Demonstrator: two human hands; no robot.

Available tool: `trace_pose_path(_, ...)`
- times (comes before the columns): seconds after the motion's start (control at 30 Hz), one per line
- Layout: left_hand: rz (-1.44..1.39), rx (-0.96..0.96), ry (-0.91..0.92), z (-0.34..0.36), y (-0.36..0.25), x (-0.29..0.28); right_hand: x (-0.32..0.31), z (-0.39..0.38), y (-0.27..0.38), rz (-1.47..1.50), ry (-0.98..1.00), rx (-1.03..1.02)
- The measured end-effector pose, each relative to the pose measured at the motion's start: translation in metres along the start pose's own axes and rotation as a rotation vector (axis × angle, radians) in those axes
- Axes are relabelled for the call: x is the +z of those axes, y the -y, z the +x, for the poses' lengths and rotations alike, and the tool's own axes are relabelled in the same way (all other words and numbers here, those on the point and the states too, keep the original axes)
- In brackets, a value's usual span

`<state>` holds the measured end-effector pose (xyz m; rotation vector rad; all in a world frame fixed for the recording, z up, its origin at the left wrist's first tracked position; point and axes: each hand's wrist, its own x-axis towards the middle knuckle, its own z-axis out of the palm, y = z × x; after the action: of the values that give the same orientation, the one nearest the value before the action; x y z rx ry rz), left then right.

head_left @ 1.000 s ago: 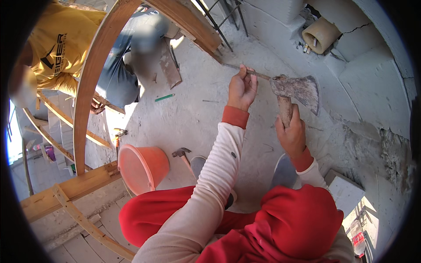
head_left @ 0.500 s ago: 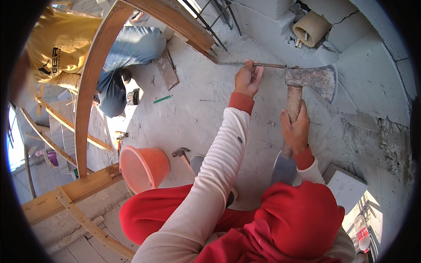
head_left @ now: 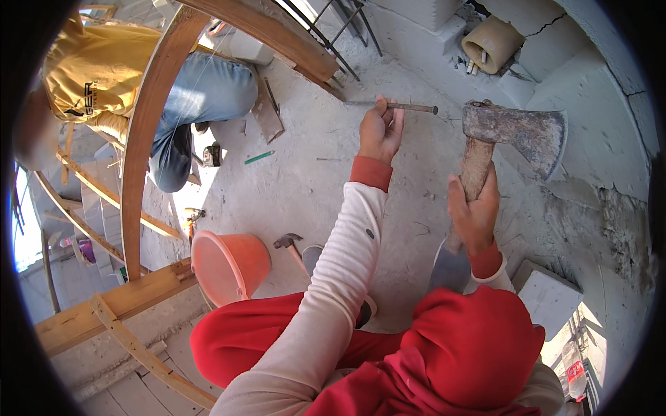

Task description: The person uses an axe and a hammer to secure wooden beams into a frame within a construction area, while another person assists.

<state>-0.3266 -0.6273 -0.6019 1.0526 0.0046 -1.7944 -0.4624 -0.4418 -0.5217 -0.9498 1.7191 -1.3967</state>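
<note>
The left hand (head_left: 379, 137) holds a metal rod (head_left: 416, 108) out above the floor (head_left: 298, 194), its grip closed around the shaft well in from the broad, flat end — probably to keep the fingers clear of it. The rod's other end points toward the low end of a wooden beam (head_left: 295, 38); whether they touch, I cannot tell. The right hand (head_left: 477, 213) has its grip wrapped around a hatchet (head_left: 512, 132), partway along the handle, likely to steady the heavy head. The hatchet sits just beside the rod's broad end but apart from it, blunt back facing the rod, cutting edge turned away.

The rod is thin, straight and dull. The hatchet's head is dark, blotchy metal flaring to a curved edge — its handle worn wood. The floor looks like rough grey concrete, with an orange bucket (head_left: 251, 262) and a claw hammer (head_left: 288, 241) on it.
</note>
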Motion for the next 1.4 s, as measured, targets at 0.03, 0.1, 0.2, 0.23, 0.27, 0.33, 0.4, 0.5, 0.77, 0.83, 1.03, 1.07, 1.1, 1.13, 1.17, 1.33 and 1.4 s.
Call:
trace_pose_path(0.03,-0.014,-0.002,-0.005,-0.002,0.0,-0.001,0.002,-0.001,0.0,-0.048,-0.024,-0.095)
trace_pose_path(0.1,-0.032,-0.01,0.003,-0.004,-0.002,-0.004,0.007,-0.001,-0.004,-0.147,-0.073,-0.285)
trace_pose_path(0.2,-0.032,-0.024,0.056,-0.003,-0.008,-0.015,0.018,0.003,-0.021,-0.333,0.02,-0.303)
trace_pose_path(0.23,-0.023,-0.023,0.082,-0.001,-0.011,-0.022,0.019,0.004,-0.023,-0.318,0.082,-0.253)
trace_pose_path(0.27,-0.013,-0.023,0.107,0.0,-0.013,-0.028,0.018,0.005,-0.024,-0.303,0.144,-0.202)
trace_pose_path(0.33,0.014,-0.029,0.164,0.001,-0.017,-0.038,0.021,0.003,-0.022,-0.264,0.167,-0.172)
trace_pose_path(0.4,0.02,-0.037,0.199,0.001,-0.018,-0.042,0.022,-0.004,-0.016,-0.22,0.084,-0.223)
trace_pose_path(0.5,0.024,-0.039,0.181,-0.003,-0.015,-0.039,0.024,0.001,-0.028,-0.336,0.098,-0.22)
trace_pose_path(0.77,0.157,-0.058,0.081,-0.02,0.011,-0.002,0.006,-0.002,-0.024,-0.223,0.023,-0.114)
trace_pose_path(0.83,0.168,-0.024,0.084,-0.018,0.012,0.008,0.002,0.0,-0.023,-0.22,0.03,-0.118)
trace_pose_path(1.03,0.089,0.025,0.061,0.004,0.002,0.015,0.0,0.0,-0.025,-0.247,0.082,-0.099)
trace_pose_path(1.07,0.067,0.034,0.051,0.008,0.001,0.015,0.0,0.0,-0.023,-0.239,0.096,-0.065)
trace_pose_path(1.1,0.03,0.05,0.032,0.01,0.0,0.017,-0.001,0.001,-0.02,-0.232,0.108,-0.029)
trace_pose_path(1.13,-0.007,0.067,0.012,0.013,0.0,0.019,-0.001,0.003,-0.018,-0.229,0.106,-0.059)
trace_pose_path(1.17,-0.044,0.085,-0.008,0.015,-0.001,0.022,-0.001,0.008,-0.015,-0.225,0.103,-0.089)
trace_pose_path(1.33,-0.087,0.089,0.005,0.025,-0.007,0.021,0.008,0.03,0.007,-0.164,-0.002,-0.184)
trace_pose_path(1.4,-0.096,0.081,0.001,0.022,-0.009,0.02,0.02,0.04,0.0,-0.137,-0.076,-0.241)
